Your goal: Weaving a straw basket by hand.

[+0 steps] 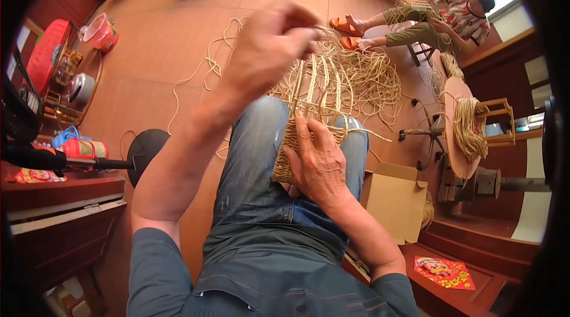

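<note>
A partly woven piece of tan straw cord [285, 154] rests across my lap, its lower part tightly woven. Long loose warp cords [323, 82] run from its upper edge toward the floor. My right hand [320, 165] grips the woven part, with the index finger laid along its upper edge and the thumb on its face; the other fingertips are partly hidden. Raised above the loose cords, my left hand [273, 41] is blurred by motion, its fingers curled and pinched together. A cord appears to be at its fingertips, though blur hides the exact hold.
Tangled cord [374, 82] lies on the tiled floor ahead. At far right another person [469, 17] sits handling cord. A round board [458, 133] carries a cord bundle [470, 130]; a cardboard box [392, 204] stands by my right knee. Left are a black disc [148, 154] and a pink bucket [100, 33].
</note>
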`<state>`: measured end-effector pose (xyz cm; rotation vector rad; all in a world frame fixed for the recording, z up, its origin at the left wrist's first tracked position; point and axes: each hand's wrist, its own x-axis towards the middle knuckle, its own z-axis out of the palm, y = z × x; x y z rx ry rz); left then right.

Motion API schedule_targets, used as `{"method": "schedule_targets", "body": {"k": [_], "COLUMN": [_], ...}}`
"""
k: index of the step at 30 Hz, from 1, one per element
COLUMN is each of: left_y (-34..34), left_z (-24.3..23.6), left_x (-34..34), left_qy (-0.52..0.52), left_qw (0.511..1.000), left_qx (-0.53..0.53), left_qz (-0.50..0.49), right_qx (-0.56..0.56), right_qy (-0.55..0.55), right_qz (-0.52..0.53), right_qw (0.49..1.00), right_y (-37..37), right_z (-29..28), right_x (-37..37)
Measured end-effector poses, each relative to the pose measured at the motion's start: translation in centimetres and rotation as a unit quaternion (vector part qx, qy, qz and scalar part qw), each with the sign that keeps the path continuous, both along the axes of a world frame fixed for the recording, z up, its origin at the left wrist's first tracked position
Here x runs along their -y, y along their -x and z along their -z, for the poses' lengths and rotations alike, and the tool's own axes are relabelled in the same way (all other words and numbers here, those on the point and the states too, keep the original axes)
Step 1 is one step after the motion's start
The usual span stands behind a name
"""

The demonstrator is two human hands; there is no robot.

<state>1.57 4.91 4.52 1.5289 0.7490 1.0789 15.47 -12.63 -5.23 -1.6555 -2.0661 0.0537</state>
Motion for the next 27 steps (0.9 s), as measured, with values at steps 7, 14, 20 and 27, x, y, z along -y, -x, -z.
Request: {"method": "schedule_targets", "body": {"k": [7, 14, 20, 27], "left_y": [-3.5, 1.2, 3.5, 2.0], "left_z": [0.6, 4.9, 12.4, 14.6], "left_x": [2.7, 3.1, 6.6, 8.8], "left_qy": [-0.108, 0.066, 0.206, 0.254], "left_qw": [0.984, 0.995, 0.970, 0.948], "left_qx": [-0.112, 0.030, 0.128, 0.178], "left_qz": [0.084, 0.064, 0.033, 0.071], "right_qx": [0.050, 0.013, 0.005, -0.004], "right_qy": [0.033, 0.113, 0.083, 0.081], "right_qz": [-0.003, 0.028, 0.023, 0.033], "right_qw": [0.998, 0.993, 0.996, 0.996], "right_y": [0.2, -0.3, -0.3, 0.0], "right_z": [-0.9, -2.5, -2.4, -2.6], "right_x": [-0.5, -1.6, -1.7, -1.7]}}
